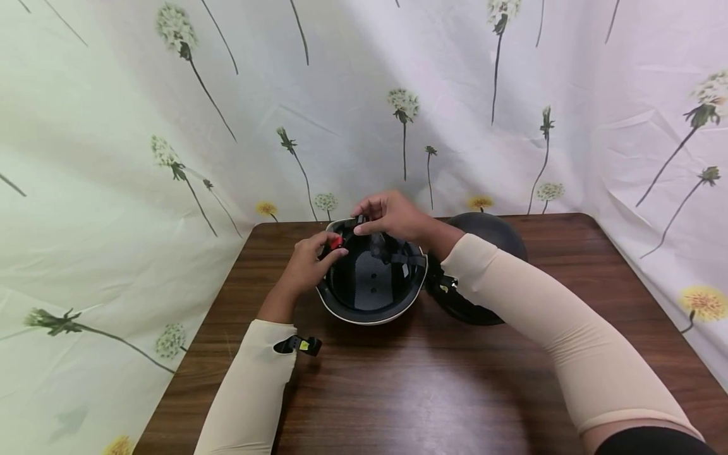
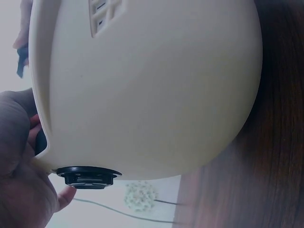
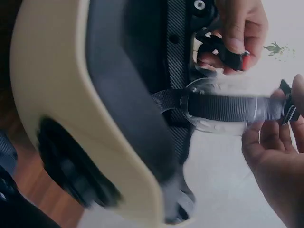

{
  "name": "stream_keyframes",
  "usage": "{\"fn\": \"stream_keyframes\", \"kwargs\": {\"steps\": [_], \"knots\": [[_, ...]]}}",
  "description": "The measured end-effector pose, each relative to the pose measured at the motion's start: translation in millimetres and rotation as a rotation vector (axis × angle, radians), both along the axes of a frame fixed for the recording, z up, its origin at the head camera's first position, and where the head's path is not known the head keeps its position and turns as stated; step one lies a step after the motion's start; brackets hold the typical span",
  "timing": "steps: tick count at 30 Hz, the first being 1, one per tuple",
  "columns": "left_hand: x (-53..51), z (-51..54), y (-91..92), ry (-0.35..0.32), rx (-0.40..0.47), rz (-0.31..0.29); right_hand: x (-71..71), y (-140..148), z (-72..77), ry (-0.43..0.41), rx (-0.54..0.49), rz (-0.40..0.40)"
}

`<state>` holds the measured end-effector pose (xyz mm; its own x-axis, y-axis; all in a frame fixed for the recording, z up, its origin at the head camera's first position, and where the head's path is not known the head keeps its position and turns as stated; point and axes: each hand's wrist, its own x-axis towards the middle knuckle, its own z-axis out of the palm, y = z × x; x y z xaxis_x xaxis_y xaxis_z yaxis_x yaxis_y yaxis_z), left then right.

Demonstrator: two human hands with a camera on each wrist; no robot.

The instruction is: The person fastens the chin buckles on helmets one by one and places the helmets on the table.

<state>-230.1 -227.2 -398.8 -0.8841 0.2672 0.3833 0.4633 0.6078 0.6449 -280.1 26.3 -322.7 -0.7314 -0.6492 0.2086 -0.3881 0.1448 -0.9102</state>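
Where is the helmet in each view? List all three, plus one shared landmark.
Head: helmet just below centre, open side up.
Left wrist: helmet fills most of the picture.
Right wrist: helmet across the left and centre.
Shared landmark: left hand, at left edge in left wrist, top right in right wrist.

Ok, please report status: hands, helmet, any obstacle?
Left hand pinches red-black buckle. Right hand pinches strap by end fitting. Cream helmet inverted on table. Black rounded object alongside, not blocking.
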Motion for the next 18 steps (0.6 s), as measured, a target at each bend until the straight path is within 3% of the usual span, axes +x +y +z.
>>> {"fn": "stream_keyframes", "kwargs": {"steps": [6,11,18], "knots": [[1.6,0.4,0.8,-0.014,0.003,0.007,0.1,-4,-16.3,-0.004,0.020,-0.016],[2.8,0.4,1.0,-0.010,0.007,0.018,1.1,-7,-27.1,-0.008,-0.021,-0.025],[4.6,0.7,1.4,-0.010,-0.008,0.043,2.9,-10,-34.8,-0.018,-0.047,-0.036]]}}
